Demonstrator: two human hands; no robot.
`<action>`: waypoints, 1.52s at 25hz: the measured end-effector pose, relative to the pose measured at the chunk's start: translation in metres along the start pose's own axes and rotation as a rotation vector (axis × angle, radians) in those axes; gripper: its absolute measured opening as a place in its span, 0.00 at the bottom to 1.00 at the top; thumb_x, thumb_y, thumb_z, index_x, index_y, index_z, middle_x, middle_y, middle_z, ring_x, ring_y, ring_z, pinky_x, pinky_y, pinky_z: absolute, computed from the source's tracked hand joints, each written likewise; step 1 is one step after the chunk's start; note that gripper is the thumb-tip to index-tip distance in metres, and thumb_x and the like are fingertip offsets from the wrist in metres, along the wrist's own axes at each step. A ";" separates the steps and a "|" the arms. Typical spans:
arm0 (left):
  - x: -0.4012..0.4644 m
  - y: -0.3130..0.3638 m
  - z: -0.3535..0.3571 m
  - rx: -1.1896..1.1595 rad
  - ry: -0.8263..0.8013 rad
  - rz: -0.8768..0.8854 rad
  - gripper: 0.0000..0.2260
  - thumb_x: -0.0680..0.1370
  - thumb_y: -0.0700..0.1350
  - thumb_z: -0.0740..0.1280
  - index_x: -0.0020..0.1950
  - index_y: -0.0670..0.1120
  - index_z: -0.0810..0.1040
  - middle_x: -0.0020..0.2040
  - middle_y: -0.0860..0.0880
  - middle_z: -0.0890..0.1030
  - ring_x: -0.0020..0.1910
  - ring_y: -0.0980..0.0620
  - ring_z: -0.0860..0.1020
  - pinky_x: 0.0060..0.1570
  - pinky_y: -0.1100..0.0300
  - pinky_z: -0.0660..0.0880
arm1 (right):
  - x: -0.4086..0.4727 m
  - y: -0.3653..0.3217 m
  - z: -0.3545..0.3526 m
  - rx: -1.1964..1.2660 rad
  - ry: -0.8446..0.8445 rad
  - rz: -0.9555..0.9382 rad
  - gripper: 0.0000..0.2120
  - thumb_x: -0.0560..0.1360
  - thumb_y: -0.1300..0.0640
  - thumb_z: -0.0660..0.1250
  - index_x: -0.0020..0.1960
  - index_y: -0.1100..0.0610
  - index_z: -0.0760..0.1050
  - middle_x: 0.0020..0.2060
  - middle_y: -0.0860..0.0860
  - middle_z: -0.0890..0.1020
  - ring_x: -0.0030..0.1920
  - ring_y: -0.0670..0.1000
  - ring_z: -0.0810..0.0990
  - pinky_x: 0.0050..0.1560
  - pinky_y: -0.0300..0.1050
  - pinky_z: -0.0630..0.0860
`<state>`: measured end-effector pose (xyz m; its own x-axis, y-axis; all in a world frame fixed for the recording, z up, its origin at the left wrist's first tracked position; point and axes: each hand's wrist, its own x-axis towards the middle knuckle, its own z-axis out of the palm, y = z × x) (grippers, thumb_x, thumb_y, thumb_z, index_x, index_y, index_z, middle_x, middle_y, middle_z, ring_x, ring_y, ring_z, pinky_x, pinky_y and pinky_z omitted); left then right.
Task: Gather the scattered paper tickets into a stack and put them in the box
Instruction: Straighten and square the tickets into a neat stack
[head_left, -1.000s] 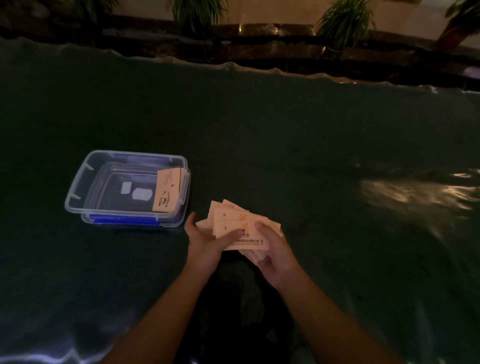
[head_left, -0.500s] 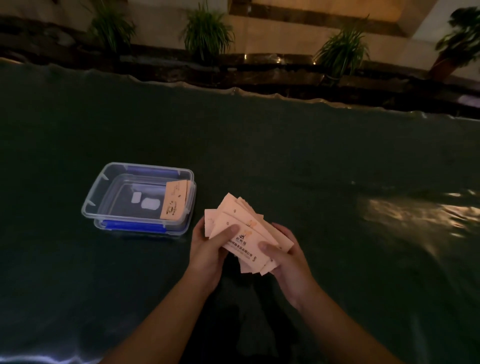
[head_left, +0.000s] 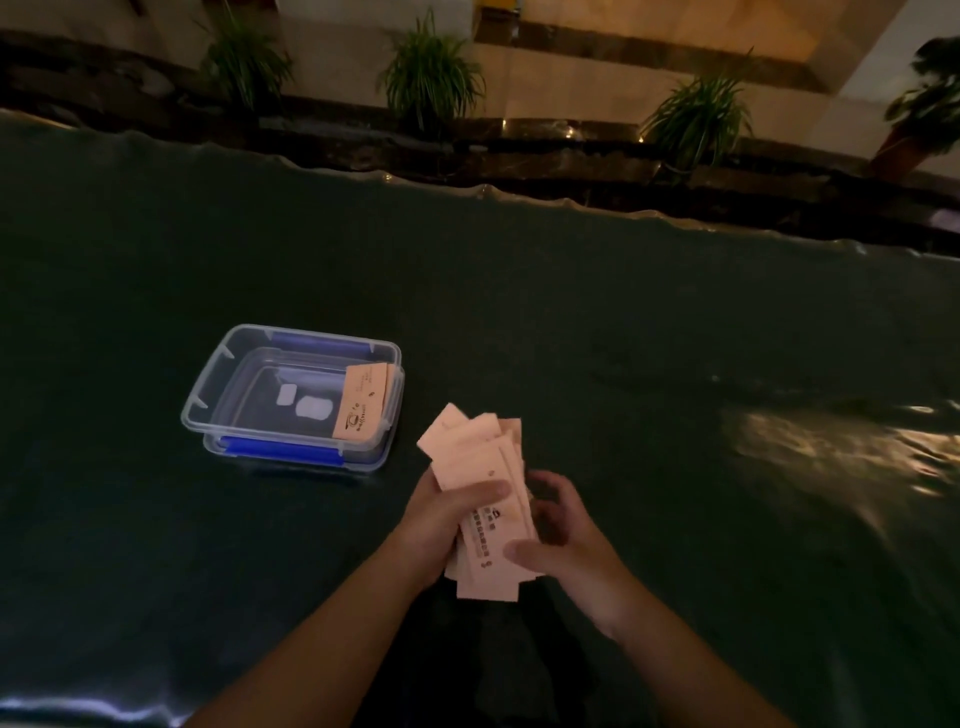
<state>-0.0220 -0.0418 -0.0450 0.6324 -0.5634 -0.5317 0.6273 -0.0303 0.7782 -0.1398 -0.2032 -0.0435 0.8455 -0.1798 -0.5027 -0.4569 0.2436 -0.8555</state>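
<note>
A loose stack of pale pink paper tickets (head_left: 480, 467) stands nearly lengthwise above the dark green table cloth, its edges uneven. My left hand (head_left: 441, 525) grips the stack from the left, thumb across its face. My right hand (head_left: 563, 540) holds its lower right edge, thumb on the bottom end and fingers curled behind. To the left sits a clear plastic box (head_left: 208, 410) with blue clips. Inside the box one ticket (head_left: 361, 402) leans against the right wall.
The cloth (head_left: 623, 338) has a wrinkled far edge and a bright glare patch at the right (head_left: 831, 441). Beyond the table run a dark stone ledge and several potted plants (head_left: 431, 78). Two white labels show through the box's floor.
The fanned tickets have been turned from a slanted spread to a more upright, tighter bundle. My right hand slid from under them to the lower right edge. The view has tilted up.
</note>
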 end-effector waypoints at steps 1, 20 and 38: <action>-0.001 -0.001 0.000 0.087 -0.006 0.023 0.33 0.64 0.42 0.80 0.69 0.50 0.76 0.54 0.47 0.89 0.54 0.46 0.87 0.49 0.47 0.83 | 0.002 -0.005 -0.001 -0.057 -0.061 0.024 0.40 0.66 0.65 0.81 0.71 0.40 0.71 0.62 0.54 0.86 0.60 0.52 0.88 0.53 0.51 0.87; 0.041 -0.007 -0.040 0.810 -0.194 0.279 0.42 0.66 0.54 0.81 0.76 0.51 0.68 0.63 0.54 0.82 0.62 0.61 0.81 0.69 0.51 0.76 | 0.069 0.008 0.016 -0.527 -0.001 -0.143 0.44 0.71 0.55 0.82 0.75 0.37 0.60 0.63 0.40 0.83 0.61 0.36 0.83 0.60 0.32 0.76; 0.041 -0.019 -0.060 0.781 -0.144 0.129 0.64 0.65 0.49 0.85 0.84 0.53 0.40 0.75 0.55 0.70 0.74 0.59 0.68 0.75 0.55 0.61 | 0.078 0.016 0.045 -0.622 -0.071 -0.021 0.62 0.74 0.62 0.79 0.85 0.38 0.34 0.80 0.42 0.67 0.73 0.38 0.71 0.73 0.40 0.66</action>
<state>0.0193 -0.0151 -0.1014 0.5796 -0.7014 -0.4148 0.0205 -0.4963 0.8679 -0.0688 -0.1700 -0.0911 0.8625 -0.1092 -0.4941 -0.4973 -0.3636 -0.7877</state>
